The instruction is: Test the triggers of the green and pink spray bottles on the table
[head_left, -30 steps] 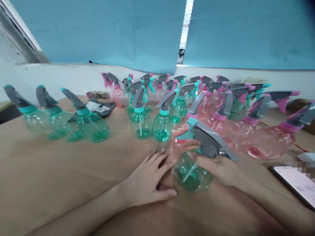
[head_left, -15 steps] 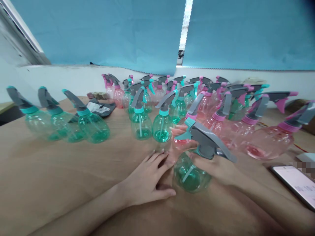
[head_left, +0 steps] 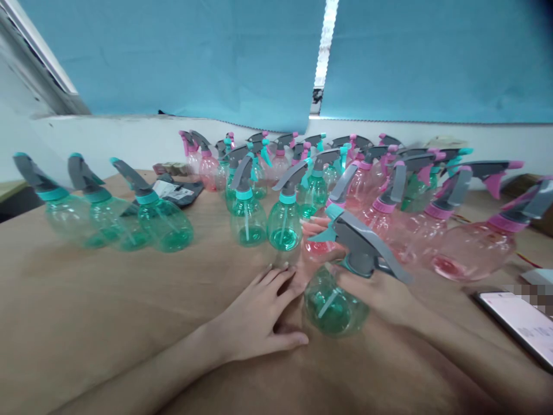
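My right hand [head_left: 380,297] is closed around the neck of a green spray bottle [head_left: 332,308], which leans with its grey and teal trigger head [head_left: 360,242] toward the upper left. A little liquid and a white dip tube show inside it. My left hand [head_left: 263,317] lies flat on the wooden table [head_left: 129,323] just left of that bottle, fingers spread and holding nothing. Beyond the hands stand two green spray bottles [head_left: 283,225] with teal collars. A pink spray bottle [head_left: 322,245] is partly hidden behind the held bottle and my right fingers.
Three green spray bottles [head_left: 164,225] stand in a row at the left. Several pink spray bottles [head_left: 473,251] line the right side, with more mixed bottles behind. A dark plastic packet [head_left: 177,190] lies at the back left. A phone [head_left: 518,320] rests at the right edge.
The green bottle in my right hand has shifted very slightly, its trigger head a touch to the left. My left hand has stayed in place.
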`<state>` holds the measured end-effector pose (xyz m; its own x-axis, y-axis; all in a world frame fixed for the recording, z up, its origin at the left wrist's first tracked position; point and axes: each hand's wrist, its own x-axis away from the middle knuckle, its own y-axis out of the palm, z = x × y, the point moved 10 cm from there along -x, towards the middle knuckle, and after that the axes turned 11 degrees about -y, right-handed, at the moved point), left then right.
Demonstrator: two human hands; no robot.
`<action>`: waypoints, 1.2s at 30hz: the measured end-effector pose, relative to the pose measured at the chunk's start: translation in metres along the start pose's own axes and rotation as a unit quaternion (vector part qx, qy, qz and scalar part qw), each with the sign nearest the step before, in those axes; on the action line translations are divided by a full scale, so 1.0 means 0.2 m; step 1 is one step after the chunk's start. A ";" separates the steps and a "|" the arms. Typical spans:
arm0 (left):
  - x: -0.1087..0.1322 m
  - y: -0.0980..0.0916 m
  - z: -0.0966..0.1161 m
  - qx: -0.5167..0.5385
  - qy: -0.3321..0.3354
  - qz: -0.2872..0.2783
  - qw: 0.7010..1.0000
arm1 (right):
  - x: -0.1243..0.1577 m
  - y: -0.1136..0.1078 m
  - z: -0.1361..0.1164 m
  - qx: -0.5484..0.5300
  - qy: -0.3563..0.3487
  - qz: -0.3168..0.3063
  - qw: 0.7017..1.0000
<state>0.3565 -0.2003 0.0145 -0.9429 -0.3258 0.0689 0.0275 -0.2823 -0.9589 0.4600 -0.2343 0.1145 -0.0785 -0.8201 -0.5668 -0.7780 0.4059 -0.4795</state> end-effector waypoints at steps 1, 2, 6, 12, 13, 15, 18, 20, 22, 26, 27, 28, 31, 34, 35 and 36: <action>0.00 0.00 0.00 0.002 0.002 0.002 1.000 | 0.00 0.00 0.01 -0.006 0.003 -0.001 1.000; 0.00 -0.01 0.00 0.005 0.004 0.007 1.000 | 0.01 0.00 0.01 -0.013 0.006 -0.001 1.000; 0.00 -0.01 0.00 0.014 0.006 0.012 1.000 | 0.01 0.00 0.01 -0.034 0.001 0.000 0.999; 0.00 -0.01 0.00 0.020 0.001 0.010 1.000 | 0.00 0.00 0.02 -0.034 0.017 -0.001 0.999; 0.00 -0.01 -0.01 0.020 0.002 0.010 1.000 | 0.00 0.00 0.02 -0.036 0.019 -0.003 0.999; 0.00 -0.01 -0.01 0.019 0.004 0.009 1.000 | 0.01 0.01 0.04 -0.039 0.029 -0.008 0.999; 0.00 0.00 -0.01 0.013 0.003 0.007 1.000 | 0.02 0.01 0.05 -0.030 0.039 -0.015 0.999; 0.00 0.00 -0.01 0.007 0.002 0.005 1.000 | 0.02 0.01 0.04 -0.015 0.033 -0.014 0.999; 0.00 0.00 -0.01 0.001 -0.001 0.002 1.000 | 0.01 0.00 0.03 0.001 0.027 -0.014 1.000; 0.00 0.00 -0.01 0.006 -0.001 0.003 1.000 | 0.01 -0.01 0.03 0.009 0.029 -0.008 1.000; 0.00 0.00 -0.01 0.010 0.001 0.005 1.000 | 0.01 -0.01 0.02 0.007 0.029 -0.006 1.000; 0.00 0.00 -0.01 0.015 0.004 0.007 1.000 | 0.01 -0.01 0.02 0.006 0.028 -0.005 1.000; 0.00 -0.01 -0.01 0.025 0.011 0.016 0.999 | 0.00 -0.01 0.02 0.008 0.029 -0.014 0.999; 0.00 -0.01 -0.01 0.023 0.010 0.015 1.000 | -0.01 0.01 0.00 -0.008 0.026 -0.021 0.999; 0.00 0.00 -0.01 0.021 0.008 0.014 1.000 | -0.01 0.01 0.00 -0.019 0.023 -0.021 0.999; 0.00 0.00 -0.01 0.020 0.007 0.012 1.000 | -0.01 0.01 -0.01 -0.028 0.019 -0.019 0.999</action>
<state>0.3552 -0.1982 0.0149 -0.9466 -0.3197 0.0411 0.0637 -0.3106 -0.9484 0.4573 -0.2320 0.1162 -0.0710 -0.8503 -0.5215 -0.8147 0.3510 -0.4615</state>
